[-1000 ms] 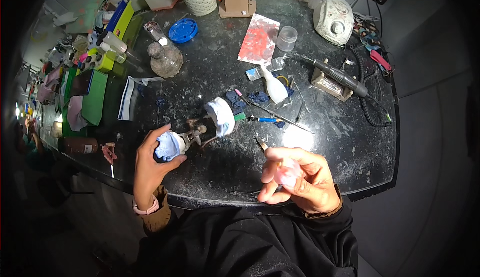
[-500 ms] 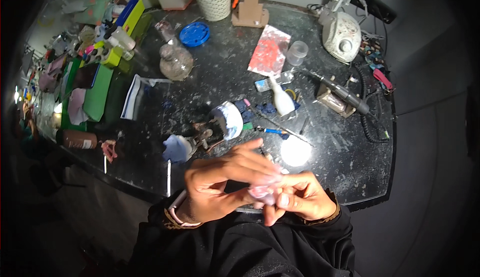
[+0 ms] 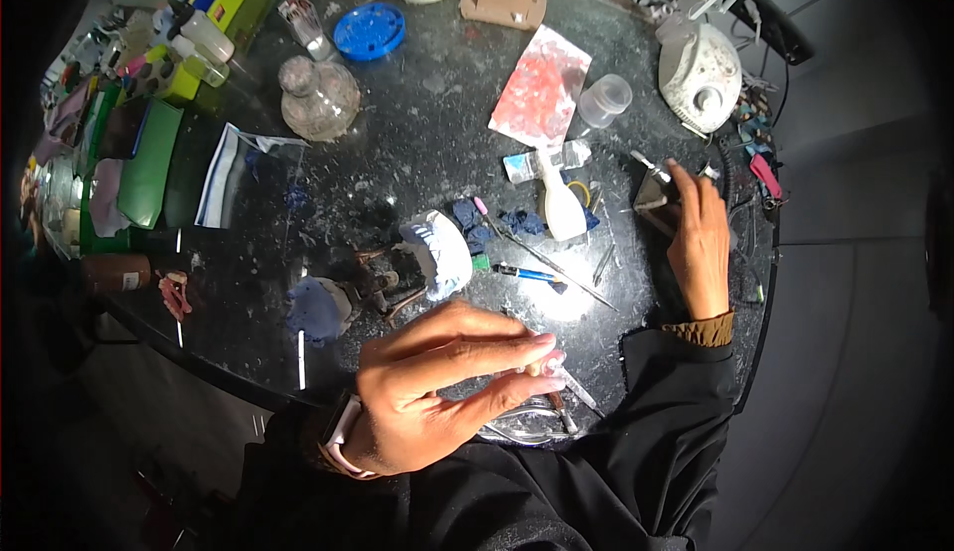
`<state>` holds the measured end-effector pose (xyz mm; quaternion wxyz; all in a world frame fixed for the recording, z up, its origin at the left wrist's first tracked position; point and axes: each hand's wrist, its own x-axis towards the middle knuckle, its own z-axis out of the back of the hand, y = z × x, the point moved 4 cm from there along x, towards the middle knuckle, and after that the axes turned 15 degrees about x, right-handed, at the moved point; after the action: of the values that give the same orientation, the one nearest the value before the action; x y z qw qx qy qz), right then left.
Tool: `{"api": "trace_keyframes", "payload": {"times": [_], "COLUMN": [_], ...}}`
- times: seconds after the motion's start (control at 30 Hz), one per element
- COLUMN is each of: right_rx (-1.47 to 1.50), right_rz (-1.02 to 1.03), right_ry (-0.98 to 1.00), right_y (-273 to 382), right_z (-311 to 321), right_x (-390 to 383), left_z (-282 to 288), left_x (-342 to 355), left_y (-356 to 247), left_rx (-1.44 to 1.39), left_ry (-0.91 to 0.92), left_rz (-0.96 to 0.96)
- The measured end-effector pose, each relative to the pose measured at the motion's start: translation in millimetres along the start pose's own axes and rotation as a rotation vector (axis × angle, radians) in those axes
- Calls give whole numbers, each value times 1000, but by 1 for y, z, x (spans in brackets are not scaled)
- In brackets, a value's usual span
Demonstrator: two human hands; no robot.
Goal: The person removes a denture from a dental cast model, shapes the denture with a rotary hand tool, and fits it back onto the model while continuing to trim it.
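Observation:
My left hand [image 3: 447, 392] pinches a small pink dental piece [image 3: 547, 362] low in the middle, largely hidden by its fingers. My right hand [image 3: 701, 233] grips a dark rotary handpiece [image 3: 650, 165] on its stand [image 3: 651, 201] at the right, covering most of the tool. A dental articulator [image 3: 386, 281] rests on the black worktop [image 3: 417, 124], with a blue cast [image 3: 316, 317] and a white cast [image 3: 437, 253] on it. Beside them are a white squeeze bottle [image 3: 561, 203], a blue-handled tool [image 3: 527, 275] and several thin metal instruments.
A speckled control unit [image 3: 696, 84] with a coiled cord sits back right. Behind stand a blue lid [image 3: 368, 29], a clouded glass flask [image 3: 320, 104], a red-smeared sheet [image 3: 537, 84] and a clear cup [image 3: 604, 101]. Green boxes [image 3: 149, 163] and bottles crowd the left.
My left hand left the blue cast and now holds the pink piece, which was in my right hand. My right hand moved up and right onto the handpiece.

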<state>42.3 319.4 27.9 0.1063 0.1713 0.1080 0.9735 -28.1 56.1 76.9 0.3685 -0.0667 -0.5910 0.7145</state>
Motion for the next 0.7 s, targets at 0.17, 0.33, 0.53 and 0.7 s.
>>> {"api": "trace_keyframes", "payload": {"times": [0.17,0.33,0.53,0.7], "right_rx": [385,647,683,691], "right_rz": [79,124,141,150], "right_ry": [-185,97,157,180], "right_y": [35,89,96,99], "right_z": [23,29,20,17], "right_x": [-11,-21,-25,-25], "left_z": [-6,-8,-11,-13], "left_x": [2,2,-3,0], "left_y": [12,15,14,18], "left_rx": [33,72,-14,13], "left_ry": [7,115,161,171], "left_rz": [27,-34,-6,-52]}}
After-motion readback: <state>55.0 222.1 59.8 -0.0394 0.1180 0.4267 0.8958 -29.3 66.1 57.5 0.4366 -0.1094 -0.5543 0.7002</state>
